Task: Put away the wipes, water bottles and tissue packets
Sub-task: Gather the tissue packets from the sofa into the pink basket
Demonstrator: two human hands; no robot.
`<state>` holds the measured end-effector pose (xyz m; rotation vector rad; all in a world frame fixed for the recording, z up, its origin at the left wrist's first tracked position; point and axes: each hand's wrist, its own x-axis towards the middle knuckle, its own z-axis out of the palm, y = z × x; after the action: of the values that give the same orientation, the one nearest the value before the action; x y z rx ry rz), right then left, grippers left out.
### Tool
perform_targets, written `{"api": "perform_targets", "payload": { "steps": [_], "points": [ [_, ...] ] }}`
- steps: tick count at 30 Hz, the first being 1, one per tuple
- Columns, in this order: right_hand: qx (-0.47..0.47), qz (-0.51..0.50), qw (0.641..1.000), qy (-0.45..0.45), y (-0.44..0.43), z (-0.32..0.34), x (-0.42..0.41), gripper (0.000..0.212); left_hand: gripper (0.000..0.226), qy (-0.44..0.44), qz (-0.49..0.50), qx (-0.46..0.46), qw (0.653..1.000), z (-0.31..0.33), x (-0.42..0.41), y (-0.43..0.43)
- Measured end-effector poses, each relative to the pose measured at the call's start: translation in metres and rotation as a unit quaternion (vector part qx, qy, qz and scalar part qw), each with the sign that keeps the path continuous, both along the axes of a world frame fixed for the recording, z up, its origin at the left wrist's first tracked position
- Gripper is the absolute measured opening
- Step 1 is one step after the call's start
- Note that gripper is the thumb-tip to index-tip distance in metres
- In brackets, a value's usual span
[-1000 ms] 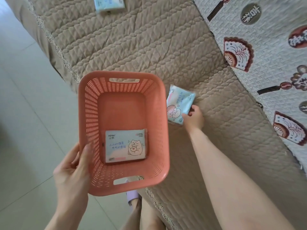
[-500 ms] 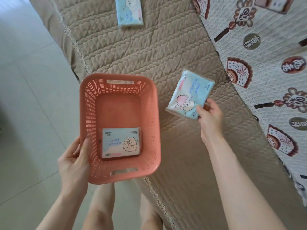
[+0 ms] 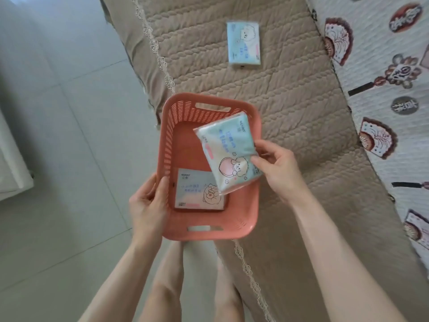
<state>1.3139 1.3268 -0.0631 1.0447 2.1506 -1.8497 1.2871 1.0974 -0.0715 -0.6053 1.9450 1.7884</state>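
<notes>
A salmon-pink slotted basket (image 3: 246,217) is held at the edge of a quilted beige sofa seat (image 3: 290,108). My left hand (image 3: 148,201) grips its left rim. My right hand (image 3: 277,169) pinches a pale blue tissue packet (image 3: 228,154) with a cartoon print, held tilted over the basket's right half. A flat packet (image 3: 197,194) with a bear drawing lies on the basket floor, partly covered by the held one. Another blue packet (image 3: 243,44) lies farther back on the seat.
A patterned white cover with fan motifs (image 3: 383,94) drapes the sofa back at the right. Grey tiled floor (image 3: 58,135) spreads to the left, with a white object (image 3: 11,168) at the left edge. My legs (image 3: 169,287) stand below the basket.
My right hand lifted the tissue packet off the sofa seat and carried it left over the basket. My left hand kept its grip on the basket.
</notes>
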Motion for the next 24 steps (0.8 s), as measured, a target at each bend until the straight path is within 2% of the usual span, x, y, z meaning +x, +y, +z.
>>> {"api": "perform_targets", "payload": {
  "steps": [4, 7, 9, 15, 21, 24],
  "points": [
    [0.064, 0.184, 0.979, -0.057, -0.040, -0.006, -0.045, 0.044, 0.031, 0.004, -0.002, 0.008, 1.000, 0.002, -0.037, -0.021],
    [0.149, 0.324, 0.928, -0.109, -0.064, -0.021, -0.077, 0.043, 0.029, 0.007, -0.006, 0.013, 1.000, 0.004, -0.057, -0.030],
    [0.163, 0.370, 0.904, -0.141, -0.082, -0.031, -0.098, 0.045, 0.024, 0.002, 0.000, 0.013, 1.000, 0.005, -0.073, -0.039],
    [0.184, 0.381, 0.888, -0.177, -0.117, -0.055, -0.129, 0.048, 0.022, 0.000, 0.007, 0.030, 1.000, 0.009, -0.104, -0.058],
    [0.142, 0.367, 0.905, -0.163, -0.133, -0.061, -0.142, 0.051, 0.028, 0.001, 0.020, 0.044, 0.999, 0.011, -0.124, -0.069],
    [0.134, 0.324, 0.925, -0.143, -0.132, -0.058, -0.154, 0.054, 0.023, -0.008, 0.026, 0.034, 0.999, 0.008, -0.135, -0.070]
  ]
}}
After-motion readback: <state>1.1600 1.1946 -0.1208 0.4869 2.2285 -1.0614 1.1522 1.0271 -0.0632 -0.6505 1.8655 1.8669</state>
